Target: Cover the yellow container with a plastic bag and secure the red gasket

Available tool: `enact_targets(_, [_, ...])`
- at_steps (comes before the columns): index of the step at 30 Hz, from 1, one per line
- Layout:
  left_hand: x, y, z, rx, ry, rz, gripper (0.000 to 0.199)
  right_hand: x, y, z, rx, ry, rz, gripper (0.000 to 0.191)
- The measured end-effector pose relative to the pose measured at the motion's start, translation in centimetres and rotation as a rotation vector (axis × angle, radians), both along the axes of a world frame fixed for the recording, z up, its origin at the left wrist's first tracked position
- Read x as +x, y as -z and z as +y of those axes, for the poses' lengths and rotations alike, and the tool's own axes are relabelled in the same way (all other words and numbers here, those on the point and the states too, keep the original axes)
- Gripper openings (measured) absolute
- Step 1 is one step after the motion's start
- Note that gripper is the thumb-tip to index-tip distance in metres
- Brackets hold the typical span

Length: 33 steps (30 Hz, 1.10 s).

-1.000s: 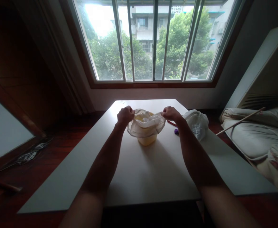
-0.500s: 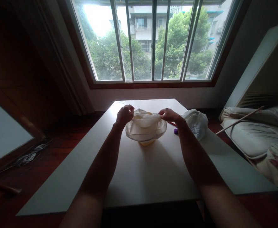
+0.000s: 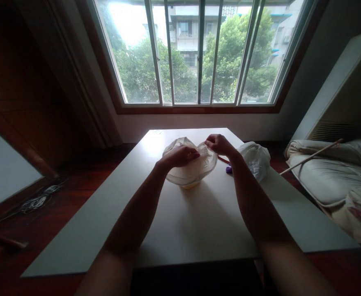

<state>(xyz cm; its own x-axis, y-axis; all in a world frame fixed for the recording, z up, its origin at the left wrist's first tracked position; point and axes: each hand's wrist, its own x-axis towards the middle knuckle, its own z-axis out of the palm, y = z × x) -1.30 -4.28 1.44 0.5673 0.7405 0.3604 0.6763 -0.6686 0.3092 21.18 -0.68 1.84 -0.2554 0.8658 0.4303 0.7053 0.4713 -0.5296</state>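
A thin whitish plastic bag (image 3: 192, 176) hangs over a round vessel in the middle of the table, covering most of it. Below the bag, the yellowish base (image 3: 192, 186) of that vessel shows. My left hand (image 3: 180, 157) reaches across the bag's opening, its fingers closed together on the film near the middle. At the far right of the rim, my right hand (image 3: 219, 145) pinches the bag's edge between thumb and fingers. Both hands partly hide the opening, and the inside of the vessel cannot be made out.
On the white table (image 3: 168, 230), right of my right forearm, stands a knotted white plastic bag (image 3: 256, 160). A purple item (image 3: 228, 169) and a red stick-like piece (image 3: 222, 158) lie beside it. A padded seat (image 3: 318, 172) with a thin stick (image 3: 312, 156) is at the right.
My left hand has left the rim's left side and moved right and slightly down, over the opening. My right hand has shifted slightly up and stays at the rim. The bag's mouth has changed shape.
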Motion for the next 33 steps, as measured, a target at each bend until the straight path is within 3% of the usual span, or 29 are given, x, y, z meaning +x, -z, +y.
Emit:
enact_targets(3, [-0.2,0.1,0.0,-0.126,0.019,0.117,0.053,0.1,-0.1,0.3,0.073,0.147,0.123,0.026])
enact_targets(5, [-0.4,0.2,0.3,-0.186,-0.047,0.142,0.058,0.4,-0.1,0.6,0.113,0.266,0.141,0.029])
enact_targets(7, [-0.6,0.3,0.6,-0.204,-0.094,0.179,0.059,0.8,0.2,0.9,0.106,0.389,0.071,0.028])
enact_targets(9, [-0.6,0.4,0.7,-0.198,-0.113,0.212,0.058,1.2,0.5,1.1,-0.028,0.472,-0.088,0.024])
enact_targets(11, [-0.5,0.4,0.6,-0.198,-0.119,0.215,0.054,1.3,0.9,1.3,-0.227,0.47,-0.25,0.02])
enact_targets(13, [-0.4,0.4,0.5,-0.194,-0.132,0.19,0.051,1.1,1.1,1.4,-0.31,0.397,-0.311,0.019])
enact_targets(17, [-0.2,0.6,0.5,-0.169,-0.117,0.165,0.048,-0.1,1.1,1.3,-0.107,0.159,-0.139,0.028])
enact_targets(21, [-0.2,1.1,0.9,-0.146,-0.087,0.156,0.044,-0.8,1.3,1.4,-0.135,0.003,-0.128,0.03])
enact_targets(23, [-0.2,1.2,1.1,-0.148,-0.09,0.157,0.043,-0.7,1.5,1.5,-0.152,0.04,-0.191,0.025])
enact_targets(29, [-0.1,0.8,0.8,-0.175,-0.141,0.238,0.042,0.0,2.5,1.7,-0.286,0.381,-0.387,0.021])
enact_targets(31, [-0.1,0.5,0.5,-0.154,-0.139,0.205,0.043,-0.1,2.8,1.8,-0.348,0.4,-0.414,0.029])
enact_targets(33, [-0.3,0.2,0.4,-0.091,-0.118,0.128,0.043,-0.3,2.7,1.8,-0.298,0.382,-0.388,0.035])
